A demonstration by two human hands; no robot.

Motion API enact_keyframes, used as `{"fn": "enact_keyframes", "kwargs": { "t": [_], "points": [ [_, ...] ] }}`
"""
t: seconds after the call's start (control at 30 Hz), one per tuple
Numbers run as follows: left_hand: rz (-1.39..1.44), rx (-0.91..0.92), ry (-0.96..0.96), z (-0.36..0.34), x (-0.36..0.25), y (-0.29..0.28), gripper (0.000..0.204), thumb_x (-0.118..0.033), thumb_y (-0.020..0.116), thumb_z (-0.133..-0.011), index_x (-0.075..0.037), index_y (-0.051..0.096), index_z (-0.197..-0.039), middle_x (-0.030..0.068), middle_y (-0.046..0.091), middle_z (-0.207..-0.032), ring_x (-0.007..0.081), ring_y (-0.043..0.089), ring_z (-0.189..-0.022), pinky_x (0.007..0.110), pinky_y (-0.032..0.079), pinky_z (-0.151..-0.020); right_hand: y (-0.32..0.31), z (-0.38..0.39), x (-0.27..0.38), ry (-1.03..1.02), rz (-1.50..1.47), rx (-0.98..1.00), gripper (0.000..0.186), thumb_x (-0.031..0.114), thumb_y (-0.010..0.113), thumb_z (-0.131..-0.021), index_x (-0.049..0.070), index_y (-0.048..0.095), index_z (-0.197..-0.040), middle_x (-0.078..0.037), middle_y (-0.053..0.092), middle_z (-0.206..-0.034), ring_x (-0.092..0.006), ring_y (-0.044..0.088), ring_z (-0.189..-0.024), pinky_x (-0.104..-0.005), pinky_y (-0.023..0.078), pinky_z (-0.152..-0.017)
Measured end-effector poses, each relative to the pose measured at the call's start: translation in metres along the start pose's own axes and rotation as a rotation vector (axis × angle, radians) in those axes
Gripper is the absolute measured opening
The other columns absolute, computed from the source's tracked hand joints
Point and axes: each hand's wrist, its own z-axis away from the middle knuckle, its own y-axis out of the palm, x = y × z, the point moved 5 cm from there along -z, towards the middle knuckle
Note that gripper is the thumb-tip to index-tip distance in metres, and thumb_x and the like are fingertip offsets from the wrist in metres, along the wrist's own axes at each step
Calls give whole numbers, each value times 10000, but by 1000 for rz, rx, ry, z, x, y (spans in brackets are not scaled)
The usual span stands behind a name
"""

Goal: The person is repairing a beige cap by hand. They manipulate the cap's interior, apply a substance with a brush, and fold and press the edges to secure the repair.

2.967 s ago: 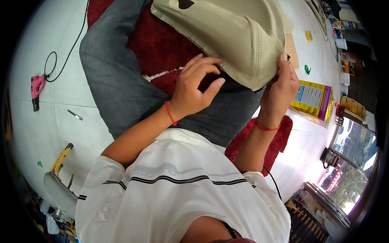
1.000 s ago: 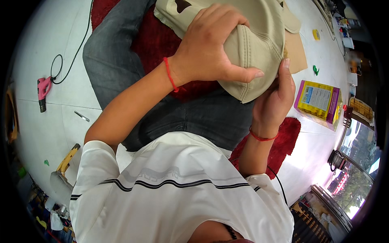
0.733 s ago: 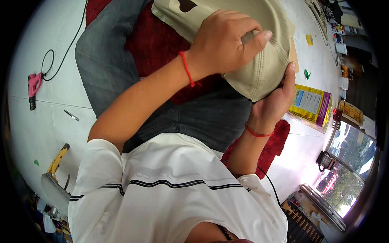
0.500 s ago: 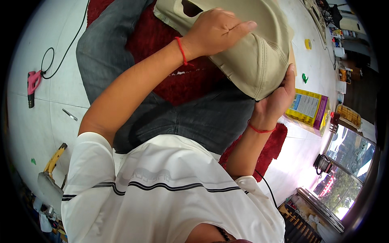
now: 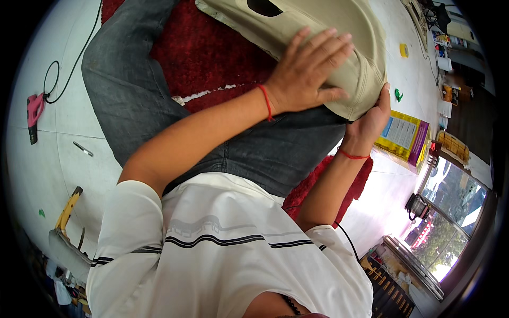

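Left hand [image 5: 313, 71]: fingers fanned apart and nearly straight, thumb held away from them, laid palm-down over the beige panel [image 5: 331, 16] without closing on it.

Right hand [image 5: 369, 117]: one digit lies straight up along the panel's near right edge; the remaining fingers are hidden behind it, so how far they close cannot be told.

Beige panel: one, smooth, leather-like skin, curved into a trough; double-stitched seam near its rounded corner, dark rounded cut-out toward its far end. Lies in front of the person, above the lap.

Pose: left forearm crosses diagonally below the panel; right forearm rises steeply toward its corner, wrist bent. Red cord on each wrist.

Left of the panel: deep-pile red rug [image 5: 207, 58]; dark grey denim trousers [image 5: 124, 79]; well apart, pink tool [image 5: 35, 108] with black nozzle, and slim metallic rod [image 5: 82, 149].

Right of the panel: yellow-and-purple box [image 5: 404, 135], green scrap [image 5: 398, 95], yellow ring-shaped roll [image 5: 404, 50].
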Motion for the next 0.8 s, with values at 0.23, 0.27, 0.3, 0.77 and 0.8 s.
{"fn": "enact_keyframes", "kwargs": {
  "t": [0.23, 0.27, 0.3, 0.77, 0.8],
  "points": [
    [-32, 1, 102, -2, -5, 0, 706, -501, 687, -920, -85, 557, -1477, 91, 565, -1509, 291, 488, -1419, 478, 324, -1201, -5, -4, -1, 40, 26, -8, 478, 292, 357, -1132, -52, 550, -1403, -192, 631, -1384, -312, 628, -1254, -449, 490, -1101],
    [-21, 6, 123, -3, 6, -3, 698, -494, 687, -923, -85, 559, -1474, 96, 577, -1494, 298, 502, -1405, 481, 342, -1190, -4, -5, 0, 38, 28, -7, 479, 291, 356, -1132, -52, 549, -1405, -195, 630, -1386, -313, 625, -1259, -450, 487, -1105],
    [-21, -44, 68, -3, 24, -11, 664, -491, 679, -930, -83, 583, -1444, 119, 607, -1446, 318, 530, -1370, 495, 375, -1169, -4, -4, 0, 57, 8, -6, 475, 286, 363, -1131, -51, 550, -1408, -193, 628, -1393, -309, 620, -1270, -441, 481, -1110],
    [-91, -111, 124, -3, 72, -41, 797, -664, 683, -882, 20, 621, -1288, 226, 612, -1289, 411, 579, -1202, 509, 437, -1048, -2, -4, -1, 12, -17, -1, 460, 273, 372, -1127, -40, 544, -1416, -183, 625, -1400, -299, 618, -1274, -439, 488, -1107],
    [-43, -101, 120, -4, 65, -37, 770, -630, 725, -855, -4, 627, -1292, 197, 602, -1331, 389, 561, -1245, 492, 438, -1063, -1, -5, -1, 14, -24, 15, 462, 272, 367, -1127, -41, 540, -1420, -185, 623, -1402, -304, 617, -1275, -442, 488, -1109]
  ]
}}
